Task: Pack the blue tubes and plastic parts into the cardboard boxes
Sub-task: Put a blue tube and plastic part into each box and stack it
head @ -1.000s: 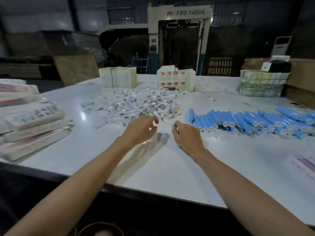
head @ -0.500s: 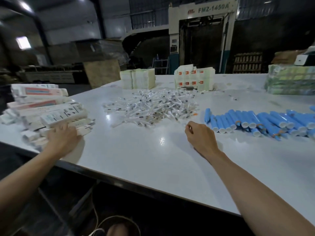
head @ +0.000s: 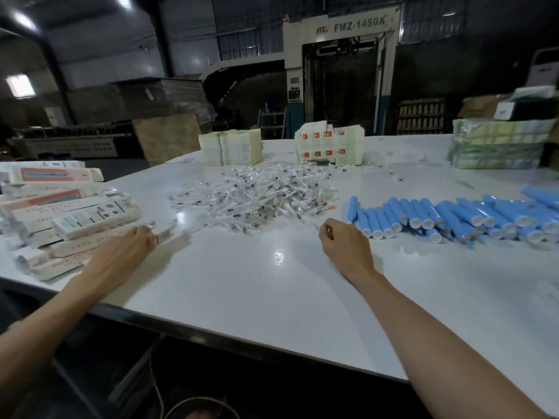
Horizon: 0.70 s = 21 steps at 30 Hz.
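A big pile of clear plastic parts [head: 257, 198] lies on the white table [head: 272, 297], with the blue tubes [head: 453, 216] just right of the pile and the flat cardboard boxes [head: 60, 213] stacked well to its left. The left hand [head: 127, 249] is near the pile's left front, by the stack, fingers curled round one blurry box [head: 169, 232]. The right hand [head: 344, 246] rests in front of the pile, near the tubes, thumb and finger pinching one small plastic part [head: 315, 227].

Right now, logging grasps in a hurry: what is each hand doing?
Left hand: grips a flat carton at the stack.
Right hand: curled, pinching a small plastic part.
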Tool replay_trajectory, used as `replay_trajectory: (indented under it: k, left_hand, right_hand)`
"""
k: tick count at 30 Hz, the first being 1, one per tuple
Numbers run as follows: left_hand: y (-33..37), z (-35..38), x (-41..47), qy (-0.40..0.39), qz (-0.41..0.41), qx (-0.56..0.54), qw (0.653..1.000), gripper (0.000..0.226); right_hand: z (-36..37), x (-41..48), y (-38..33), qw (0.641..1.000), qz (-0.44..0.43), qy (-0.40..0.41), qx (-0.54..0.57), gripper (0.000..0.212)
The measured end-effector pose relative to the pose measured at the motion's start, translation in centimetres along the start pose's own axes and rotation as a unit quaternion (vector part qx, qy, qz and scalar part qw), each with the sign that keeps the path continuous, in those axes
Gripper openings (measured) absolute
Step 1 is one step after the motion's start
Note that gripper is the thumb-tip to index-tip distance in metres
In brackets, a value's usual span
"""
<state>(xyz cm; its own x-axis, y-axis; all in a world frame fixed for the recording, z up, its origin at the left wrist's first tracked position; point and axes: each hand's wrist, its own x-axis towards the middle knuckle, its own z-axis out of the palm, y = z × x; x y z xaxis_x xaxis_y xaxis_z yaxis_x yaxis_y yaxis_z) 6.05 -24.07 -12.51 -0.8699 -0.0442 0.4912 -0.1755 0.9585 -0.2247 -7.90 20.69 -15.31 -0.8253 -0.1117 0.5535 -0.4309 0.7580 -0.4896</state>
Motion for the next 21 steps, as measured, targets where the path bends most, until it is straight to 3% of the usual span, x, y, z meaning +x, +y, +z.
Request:
replay_trajectory:
  k: [1, 3, 5, 7, 10, 13, 17, 21]
  left_hand:
    - [1.1, -0.5, 0.7, 0.01, -0.035, -0.07, 0.997, 0.008]
    - [3.3, -1.3, 2.6, -0.041, -0.116, -0.189, 0.974, 0.027]
    - [5.8, -2.0, 4.6, -0.065, -0.141, -0.307, 0.939, 0.032]
    - [8.8, -2.7, 6.4, -0.059, -0.137, -0.453, 0.879, 0.033]
    - [13.4, -3.6, 8.4, -0.076, -0.108, -0.62, 0.774, 0.033]
    - [17.6, -3.8, 10.3, -0.116, -0.091, -0.721, 0.678, 0.034]
    - [22.4, -3.0, 12.1, -0.128, -0.121, -0.802, 0.571, 0.033]
    - [25.6, -1.6, 11.5, -0.133, -0.164, -0.843, 0.495, 0.028]
  right_hand:
    - [0.0, 0.2, 0.1, 0.999, 0.024, 0.023, 0.01, 0.025]
    - [0.0, 0.6, 0.5, 0.994, 0.068, 0.078, 0.014, 0.022]
    - [-0.2, 1.0, 1.3, 0.989, 0.092, 0.117, -0.006, 0.016]
    - [-0.5, 1.2, 2.3, 0.989, 0.087, 0.108, -0.053, 0.018]
    - [-0.3, 1.4, 3.8, 0.987, 0.056, 0.006, -0.15, 0.048]
    - [0.7, 1.7, 4.5, 0.973, 0.046, -0.065, -0.215, 0.046]
    - [1.1, 1.6, 4.1, 0.964, 0.043, -0.073, -0.252, 0.035]
    - [0.1, 0.9, 2.9, 0.961, 0.032, -0.065, -0.267, 0.021]
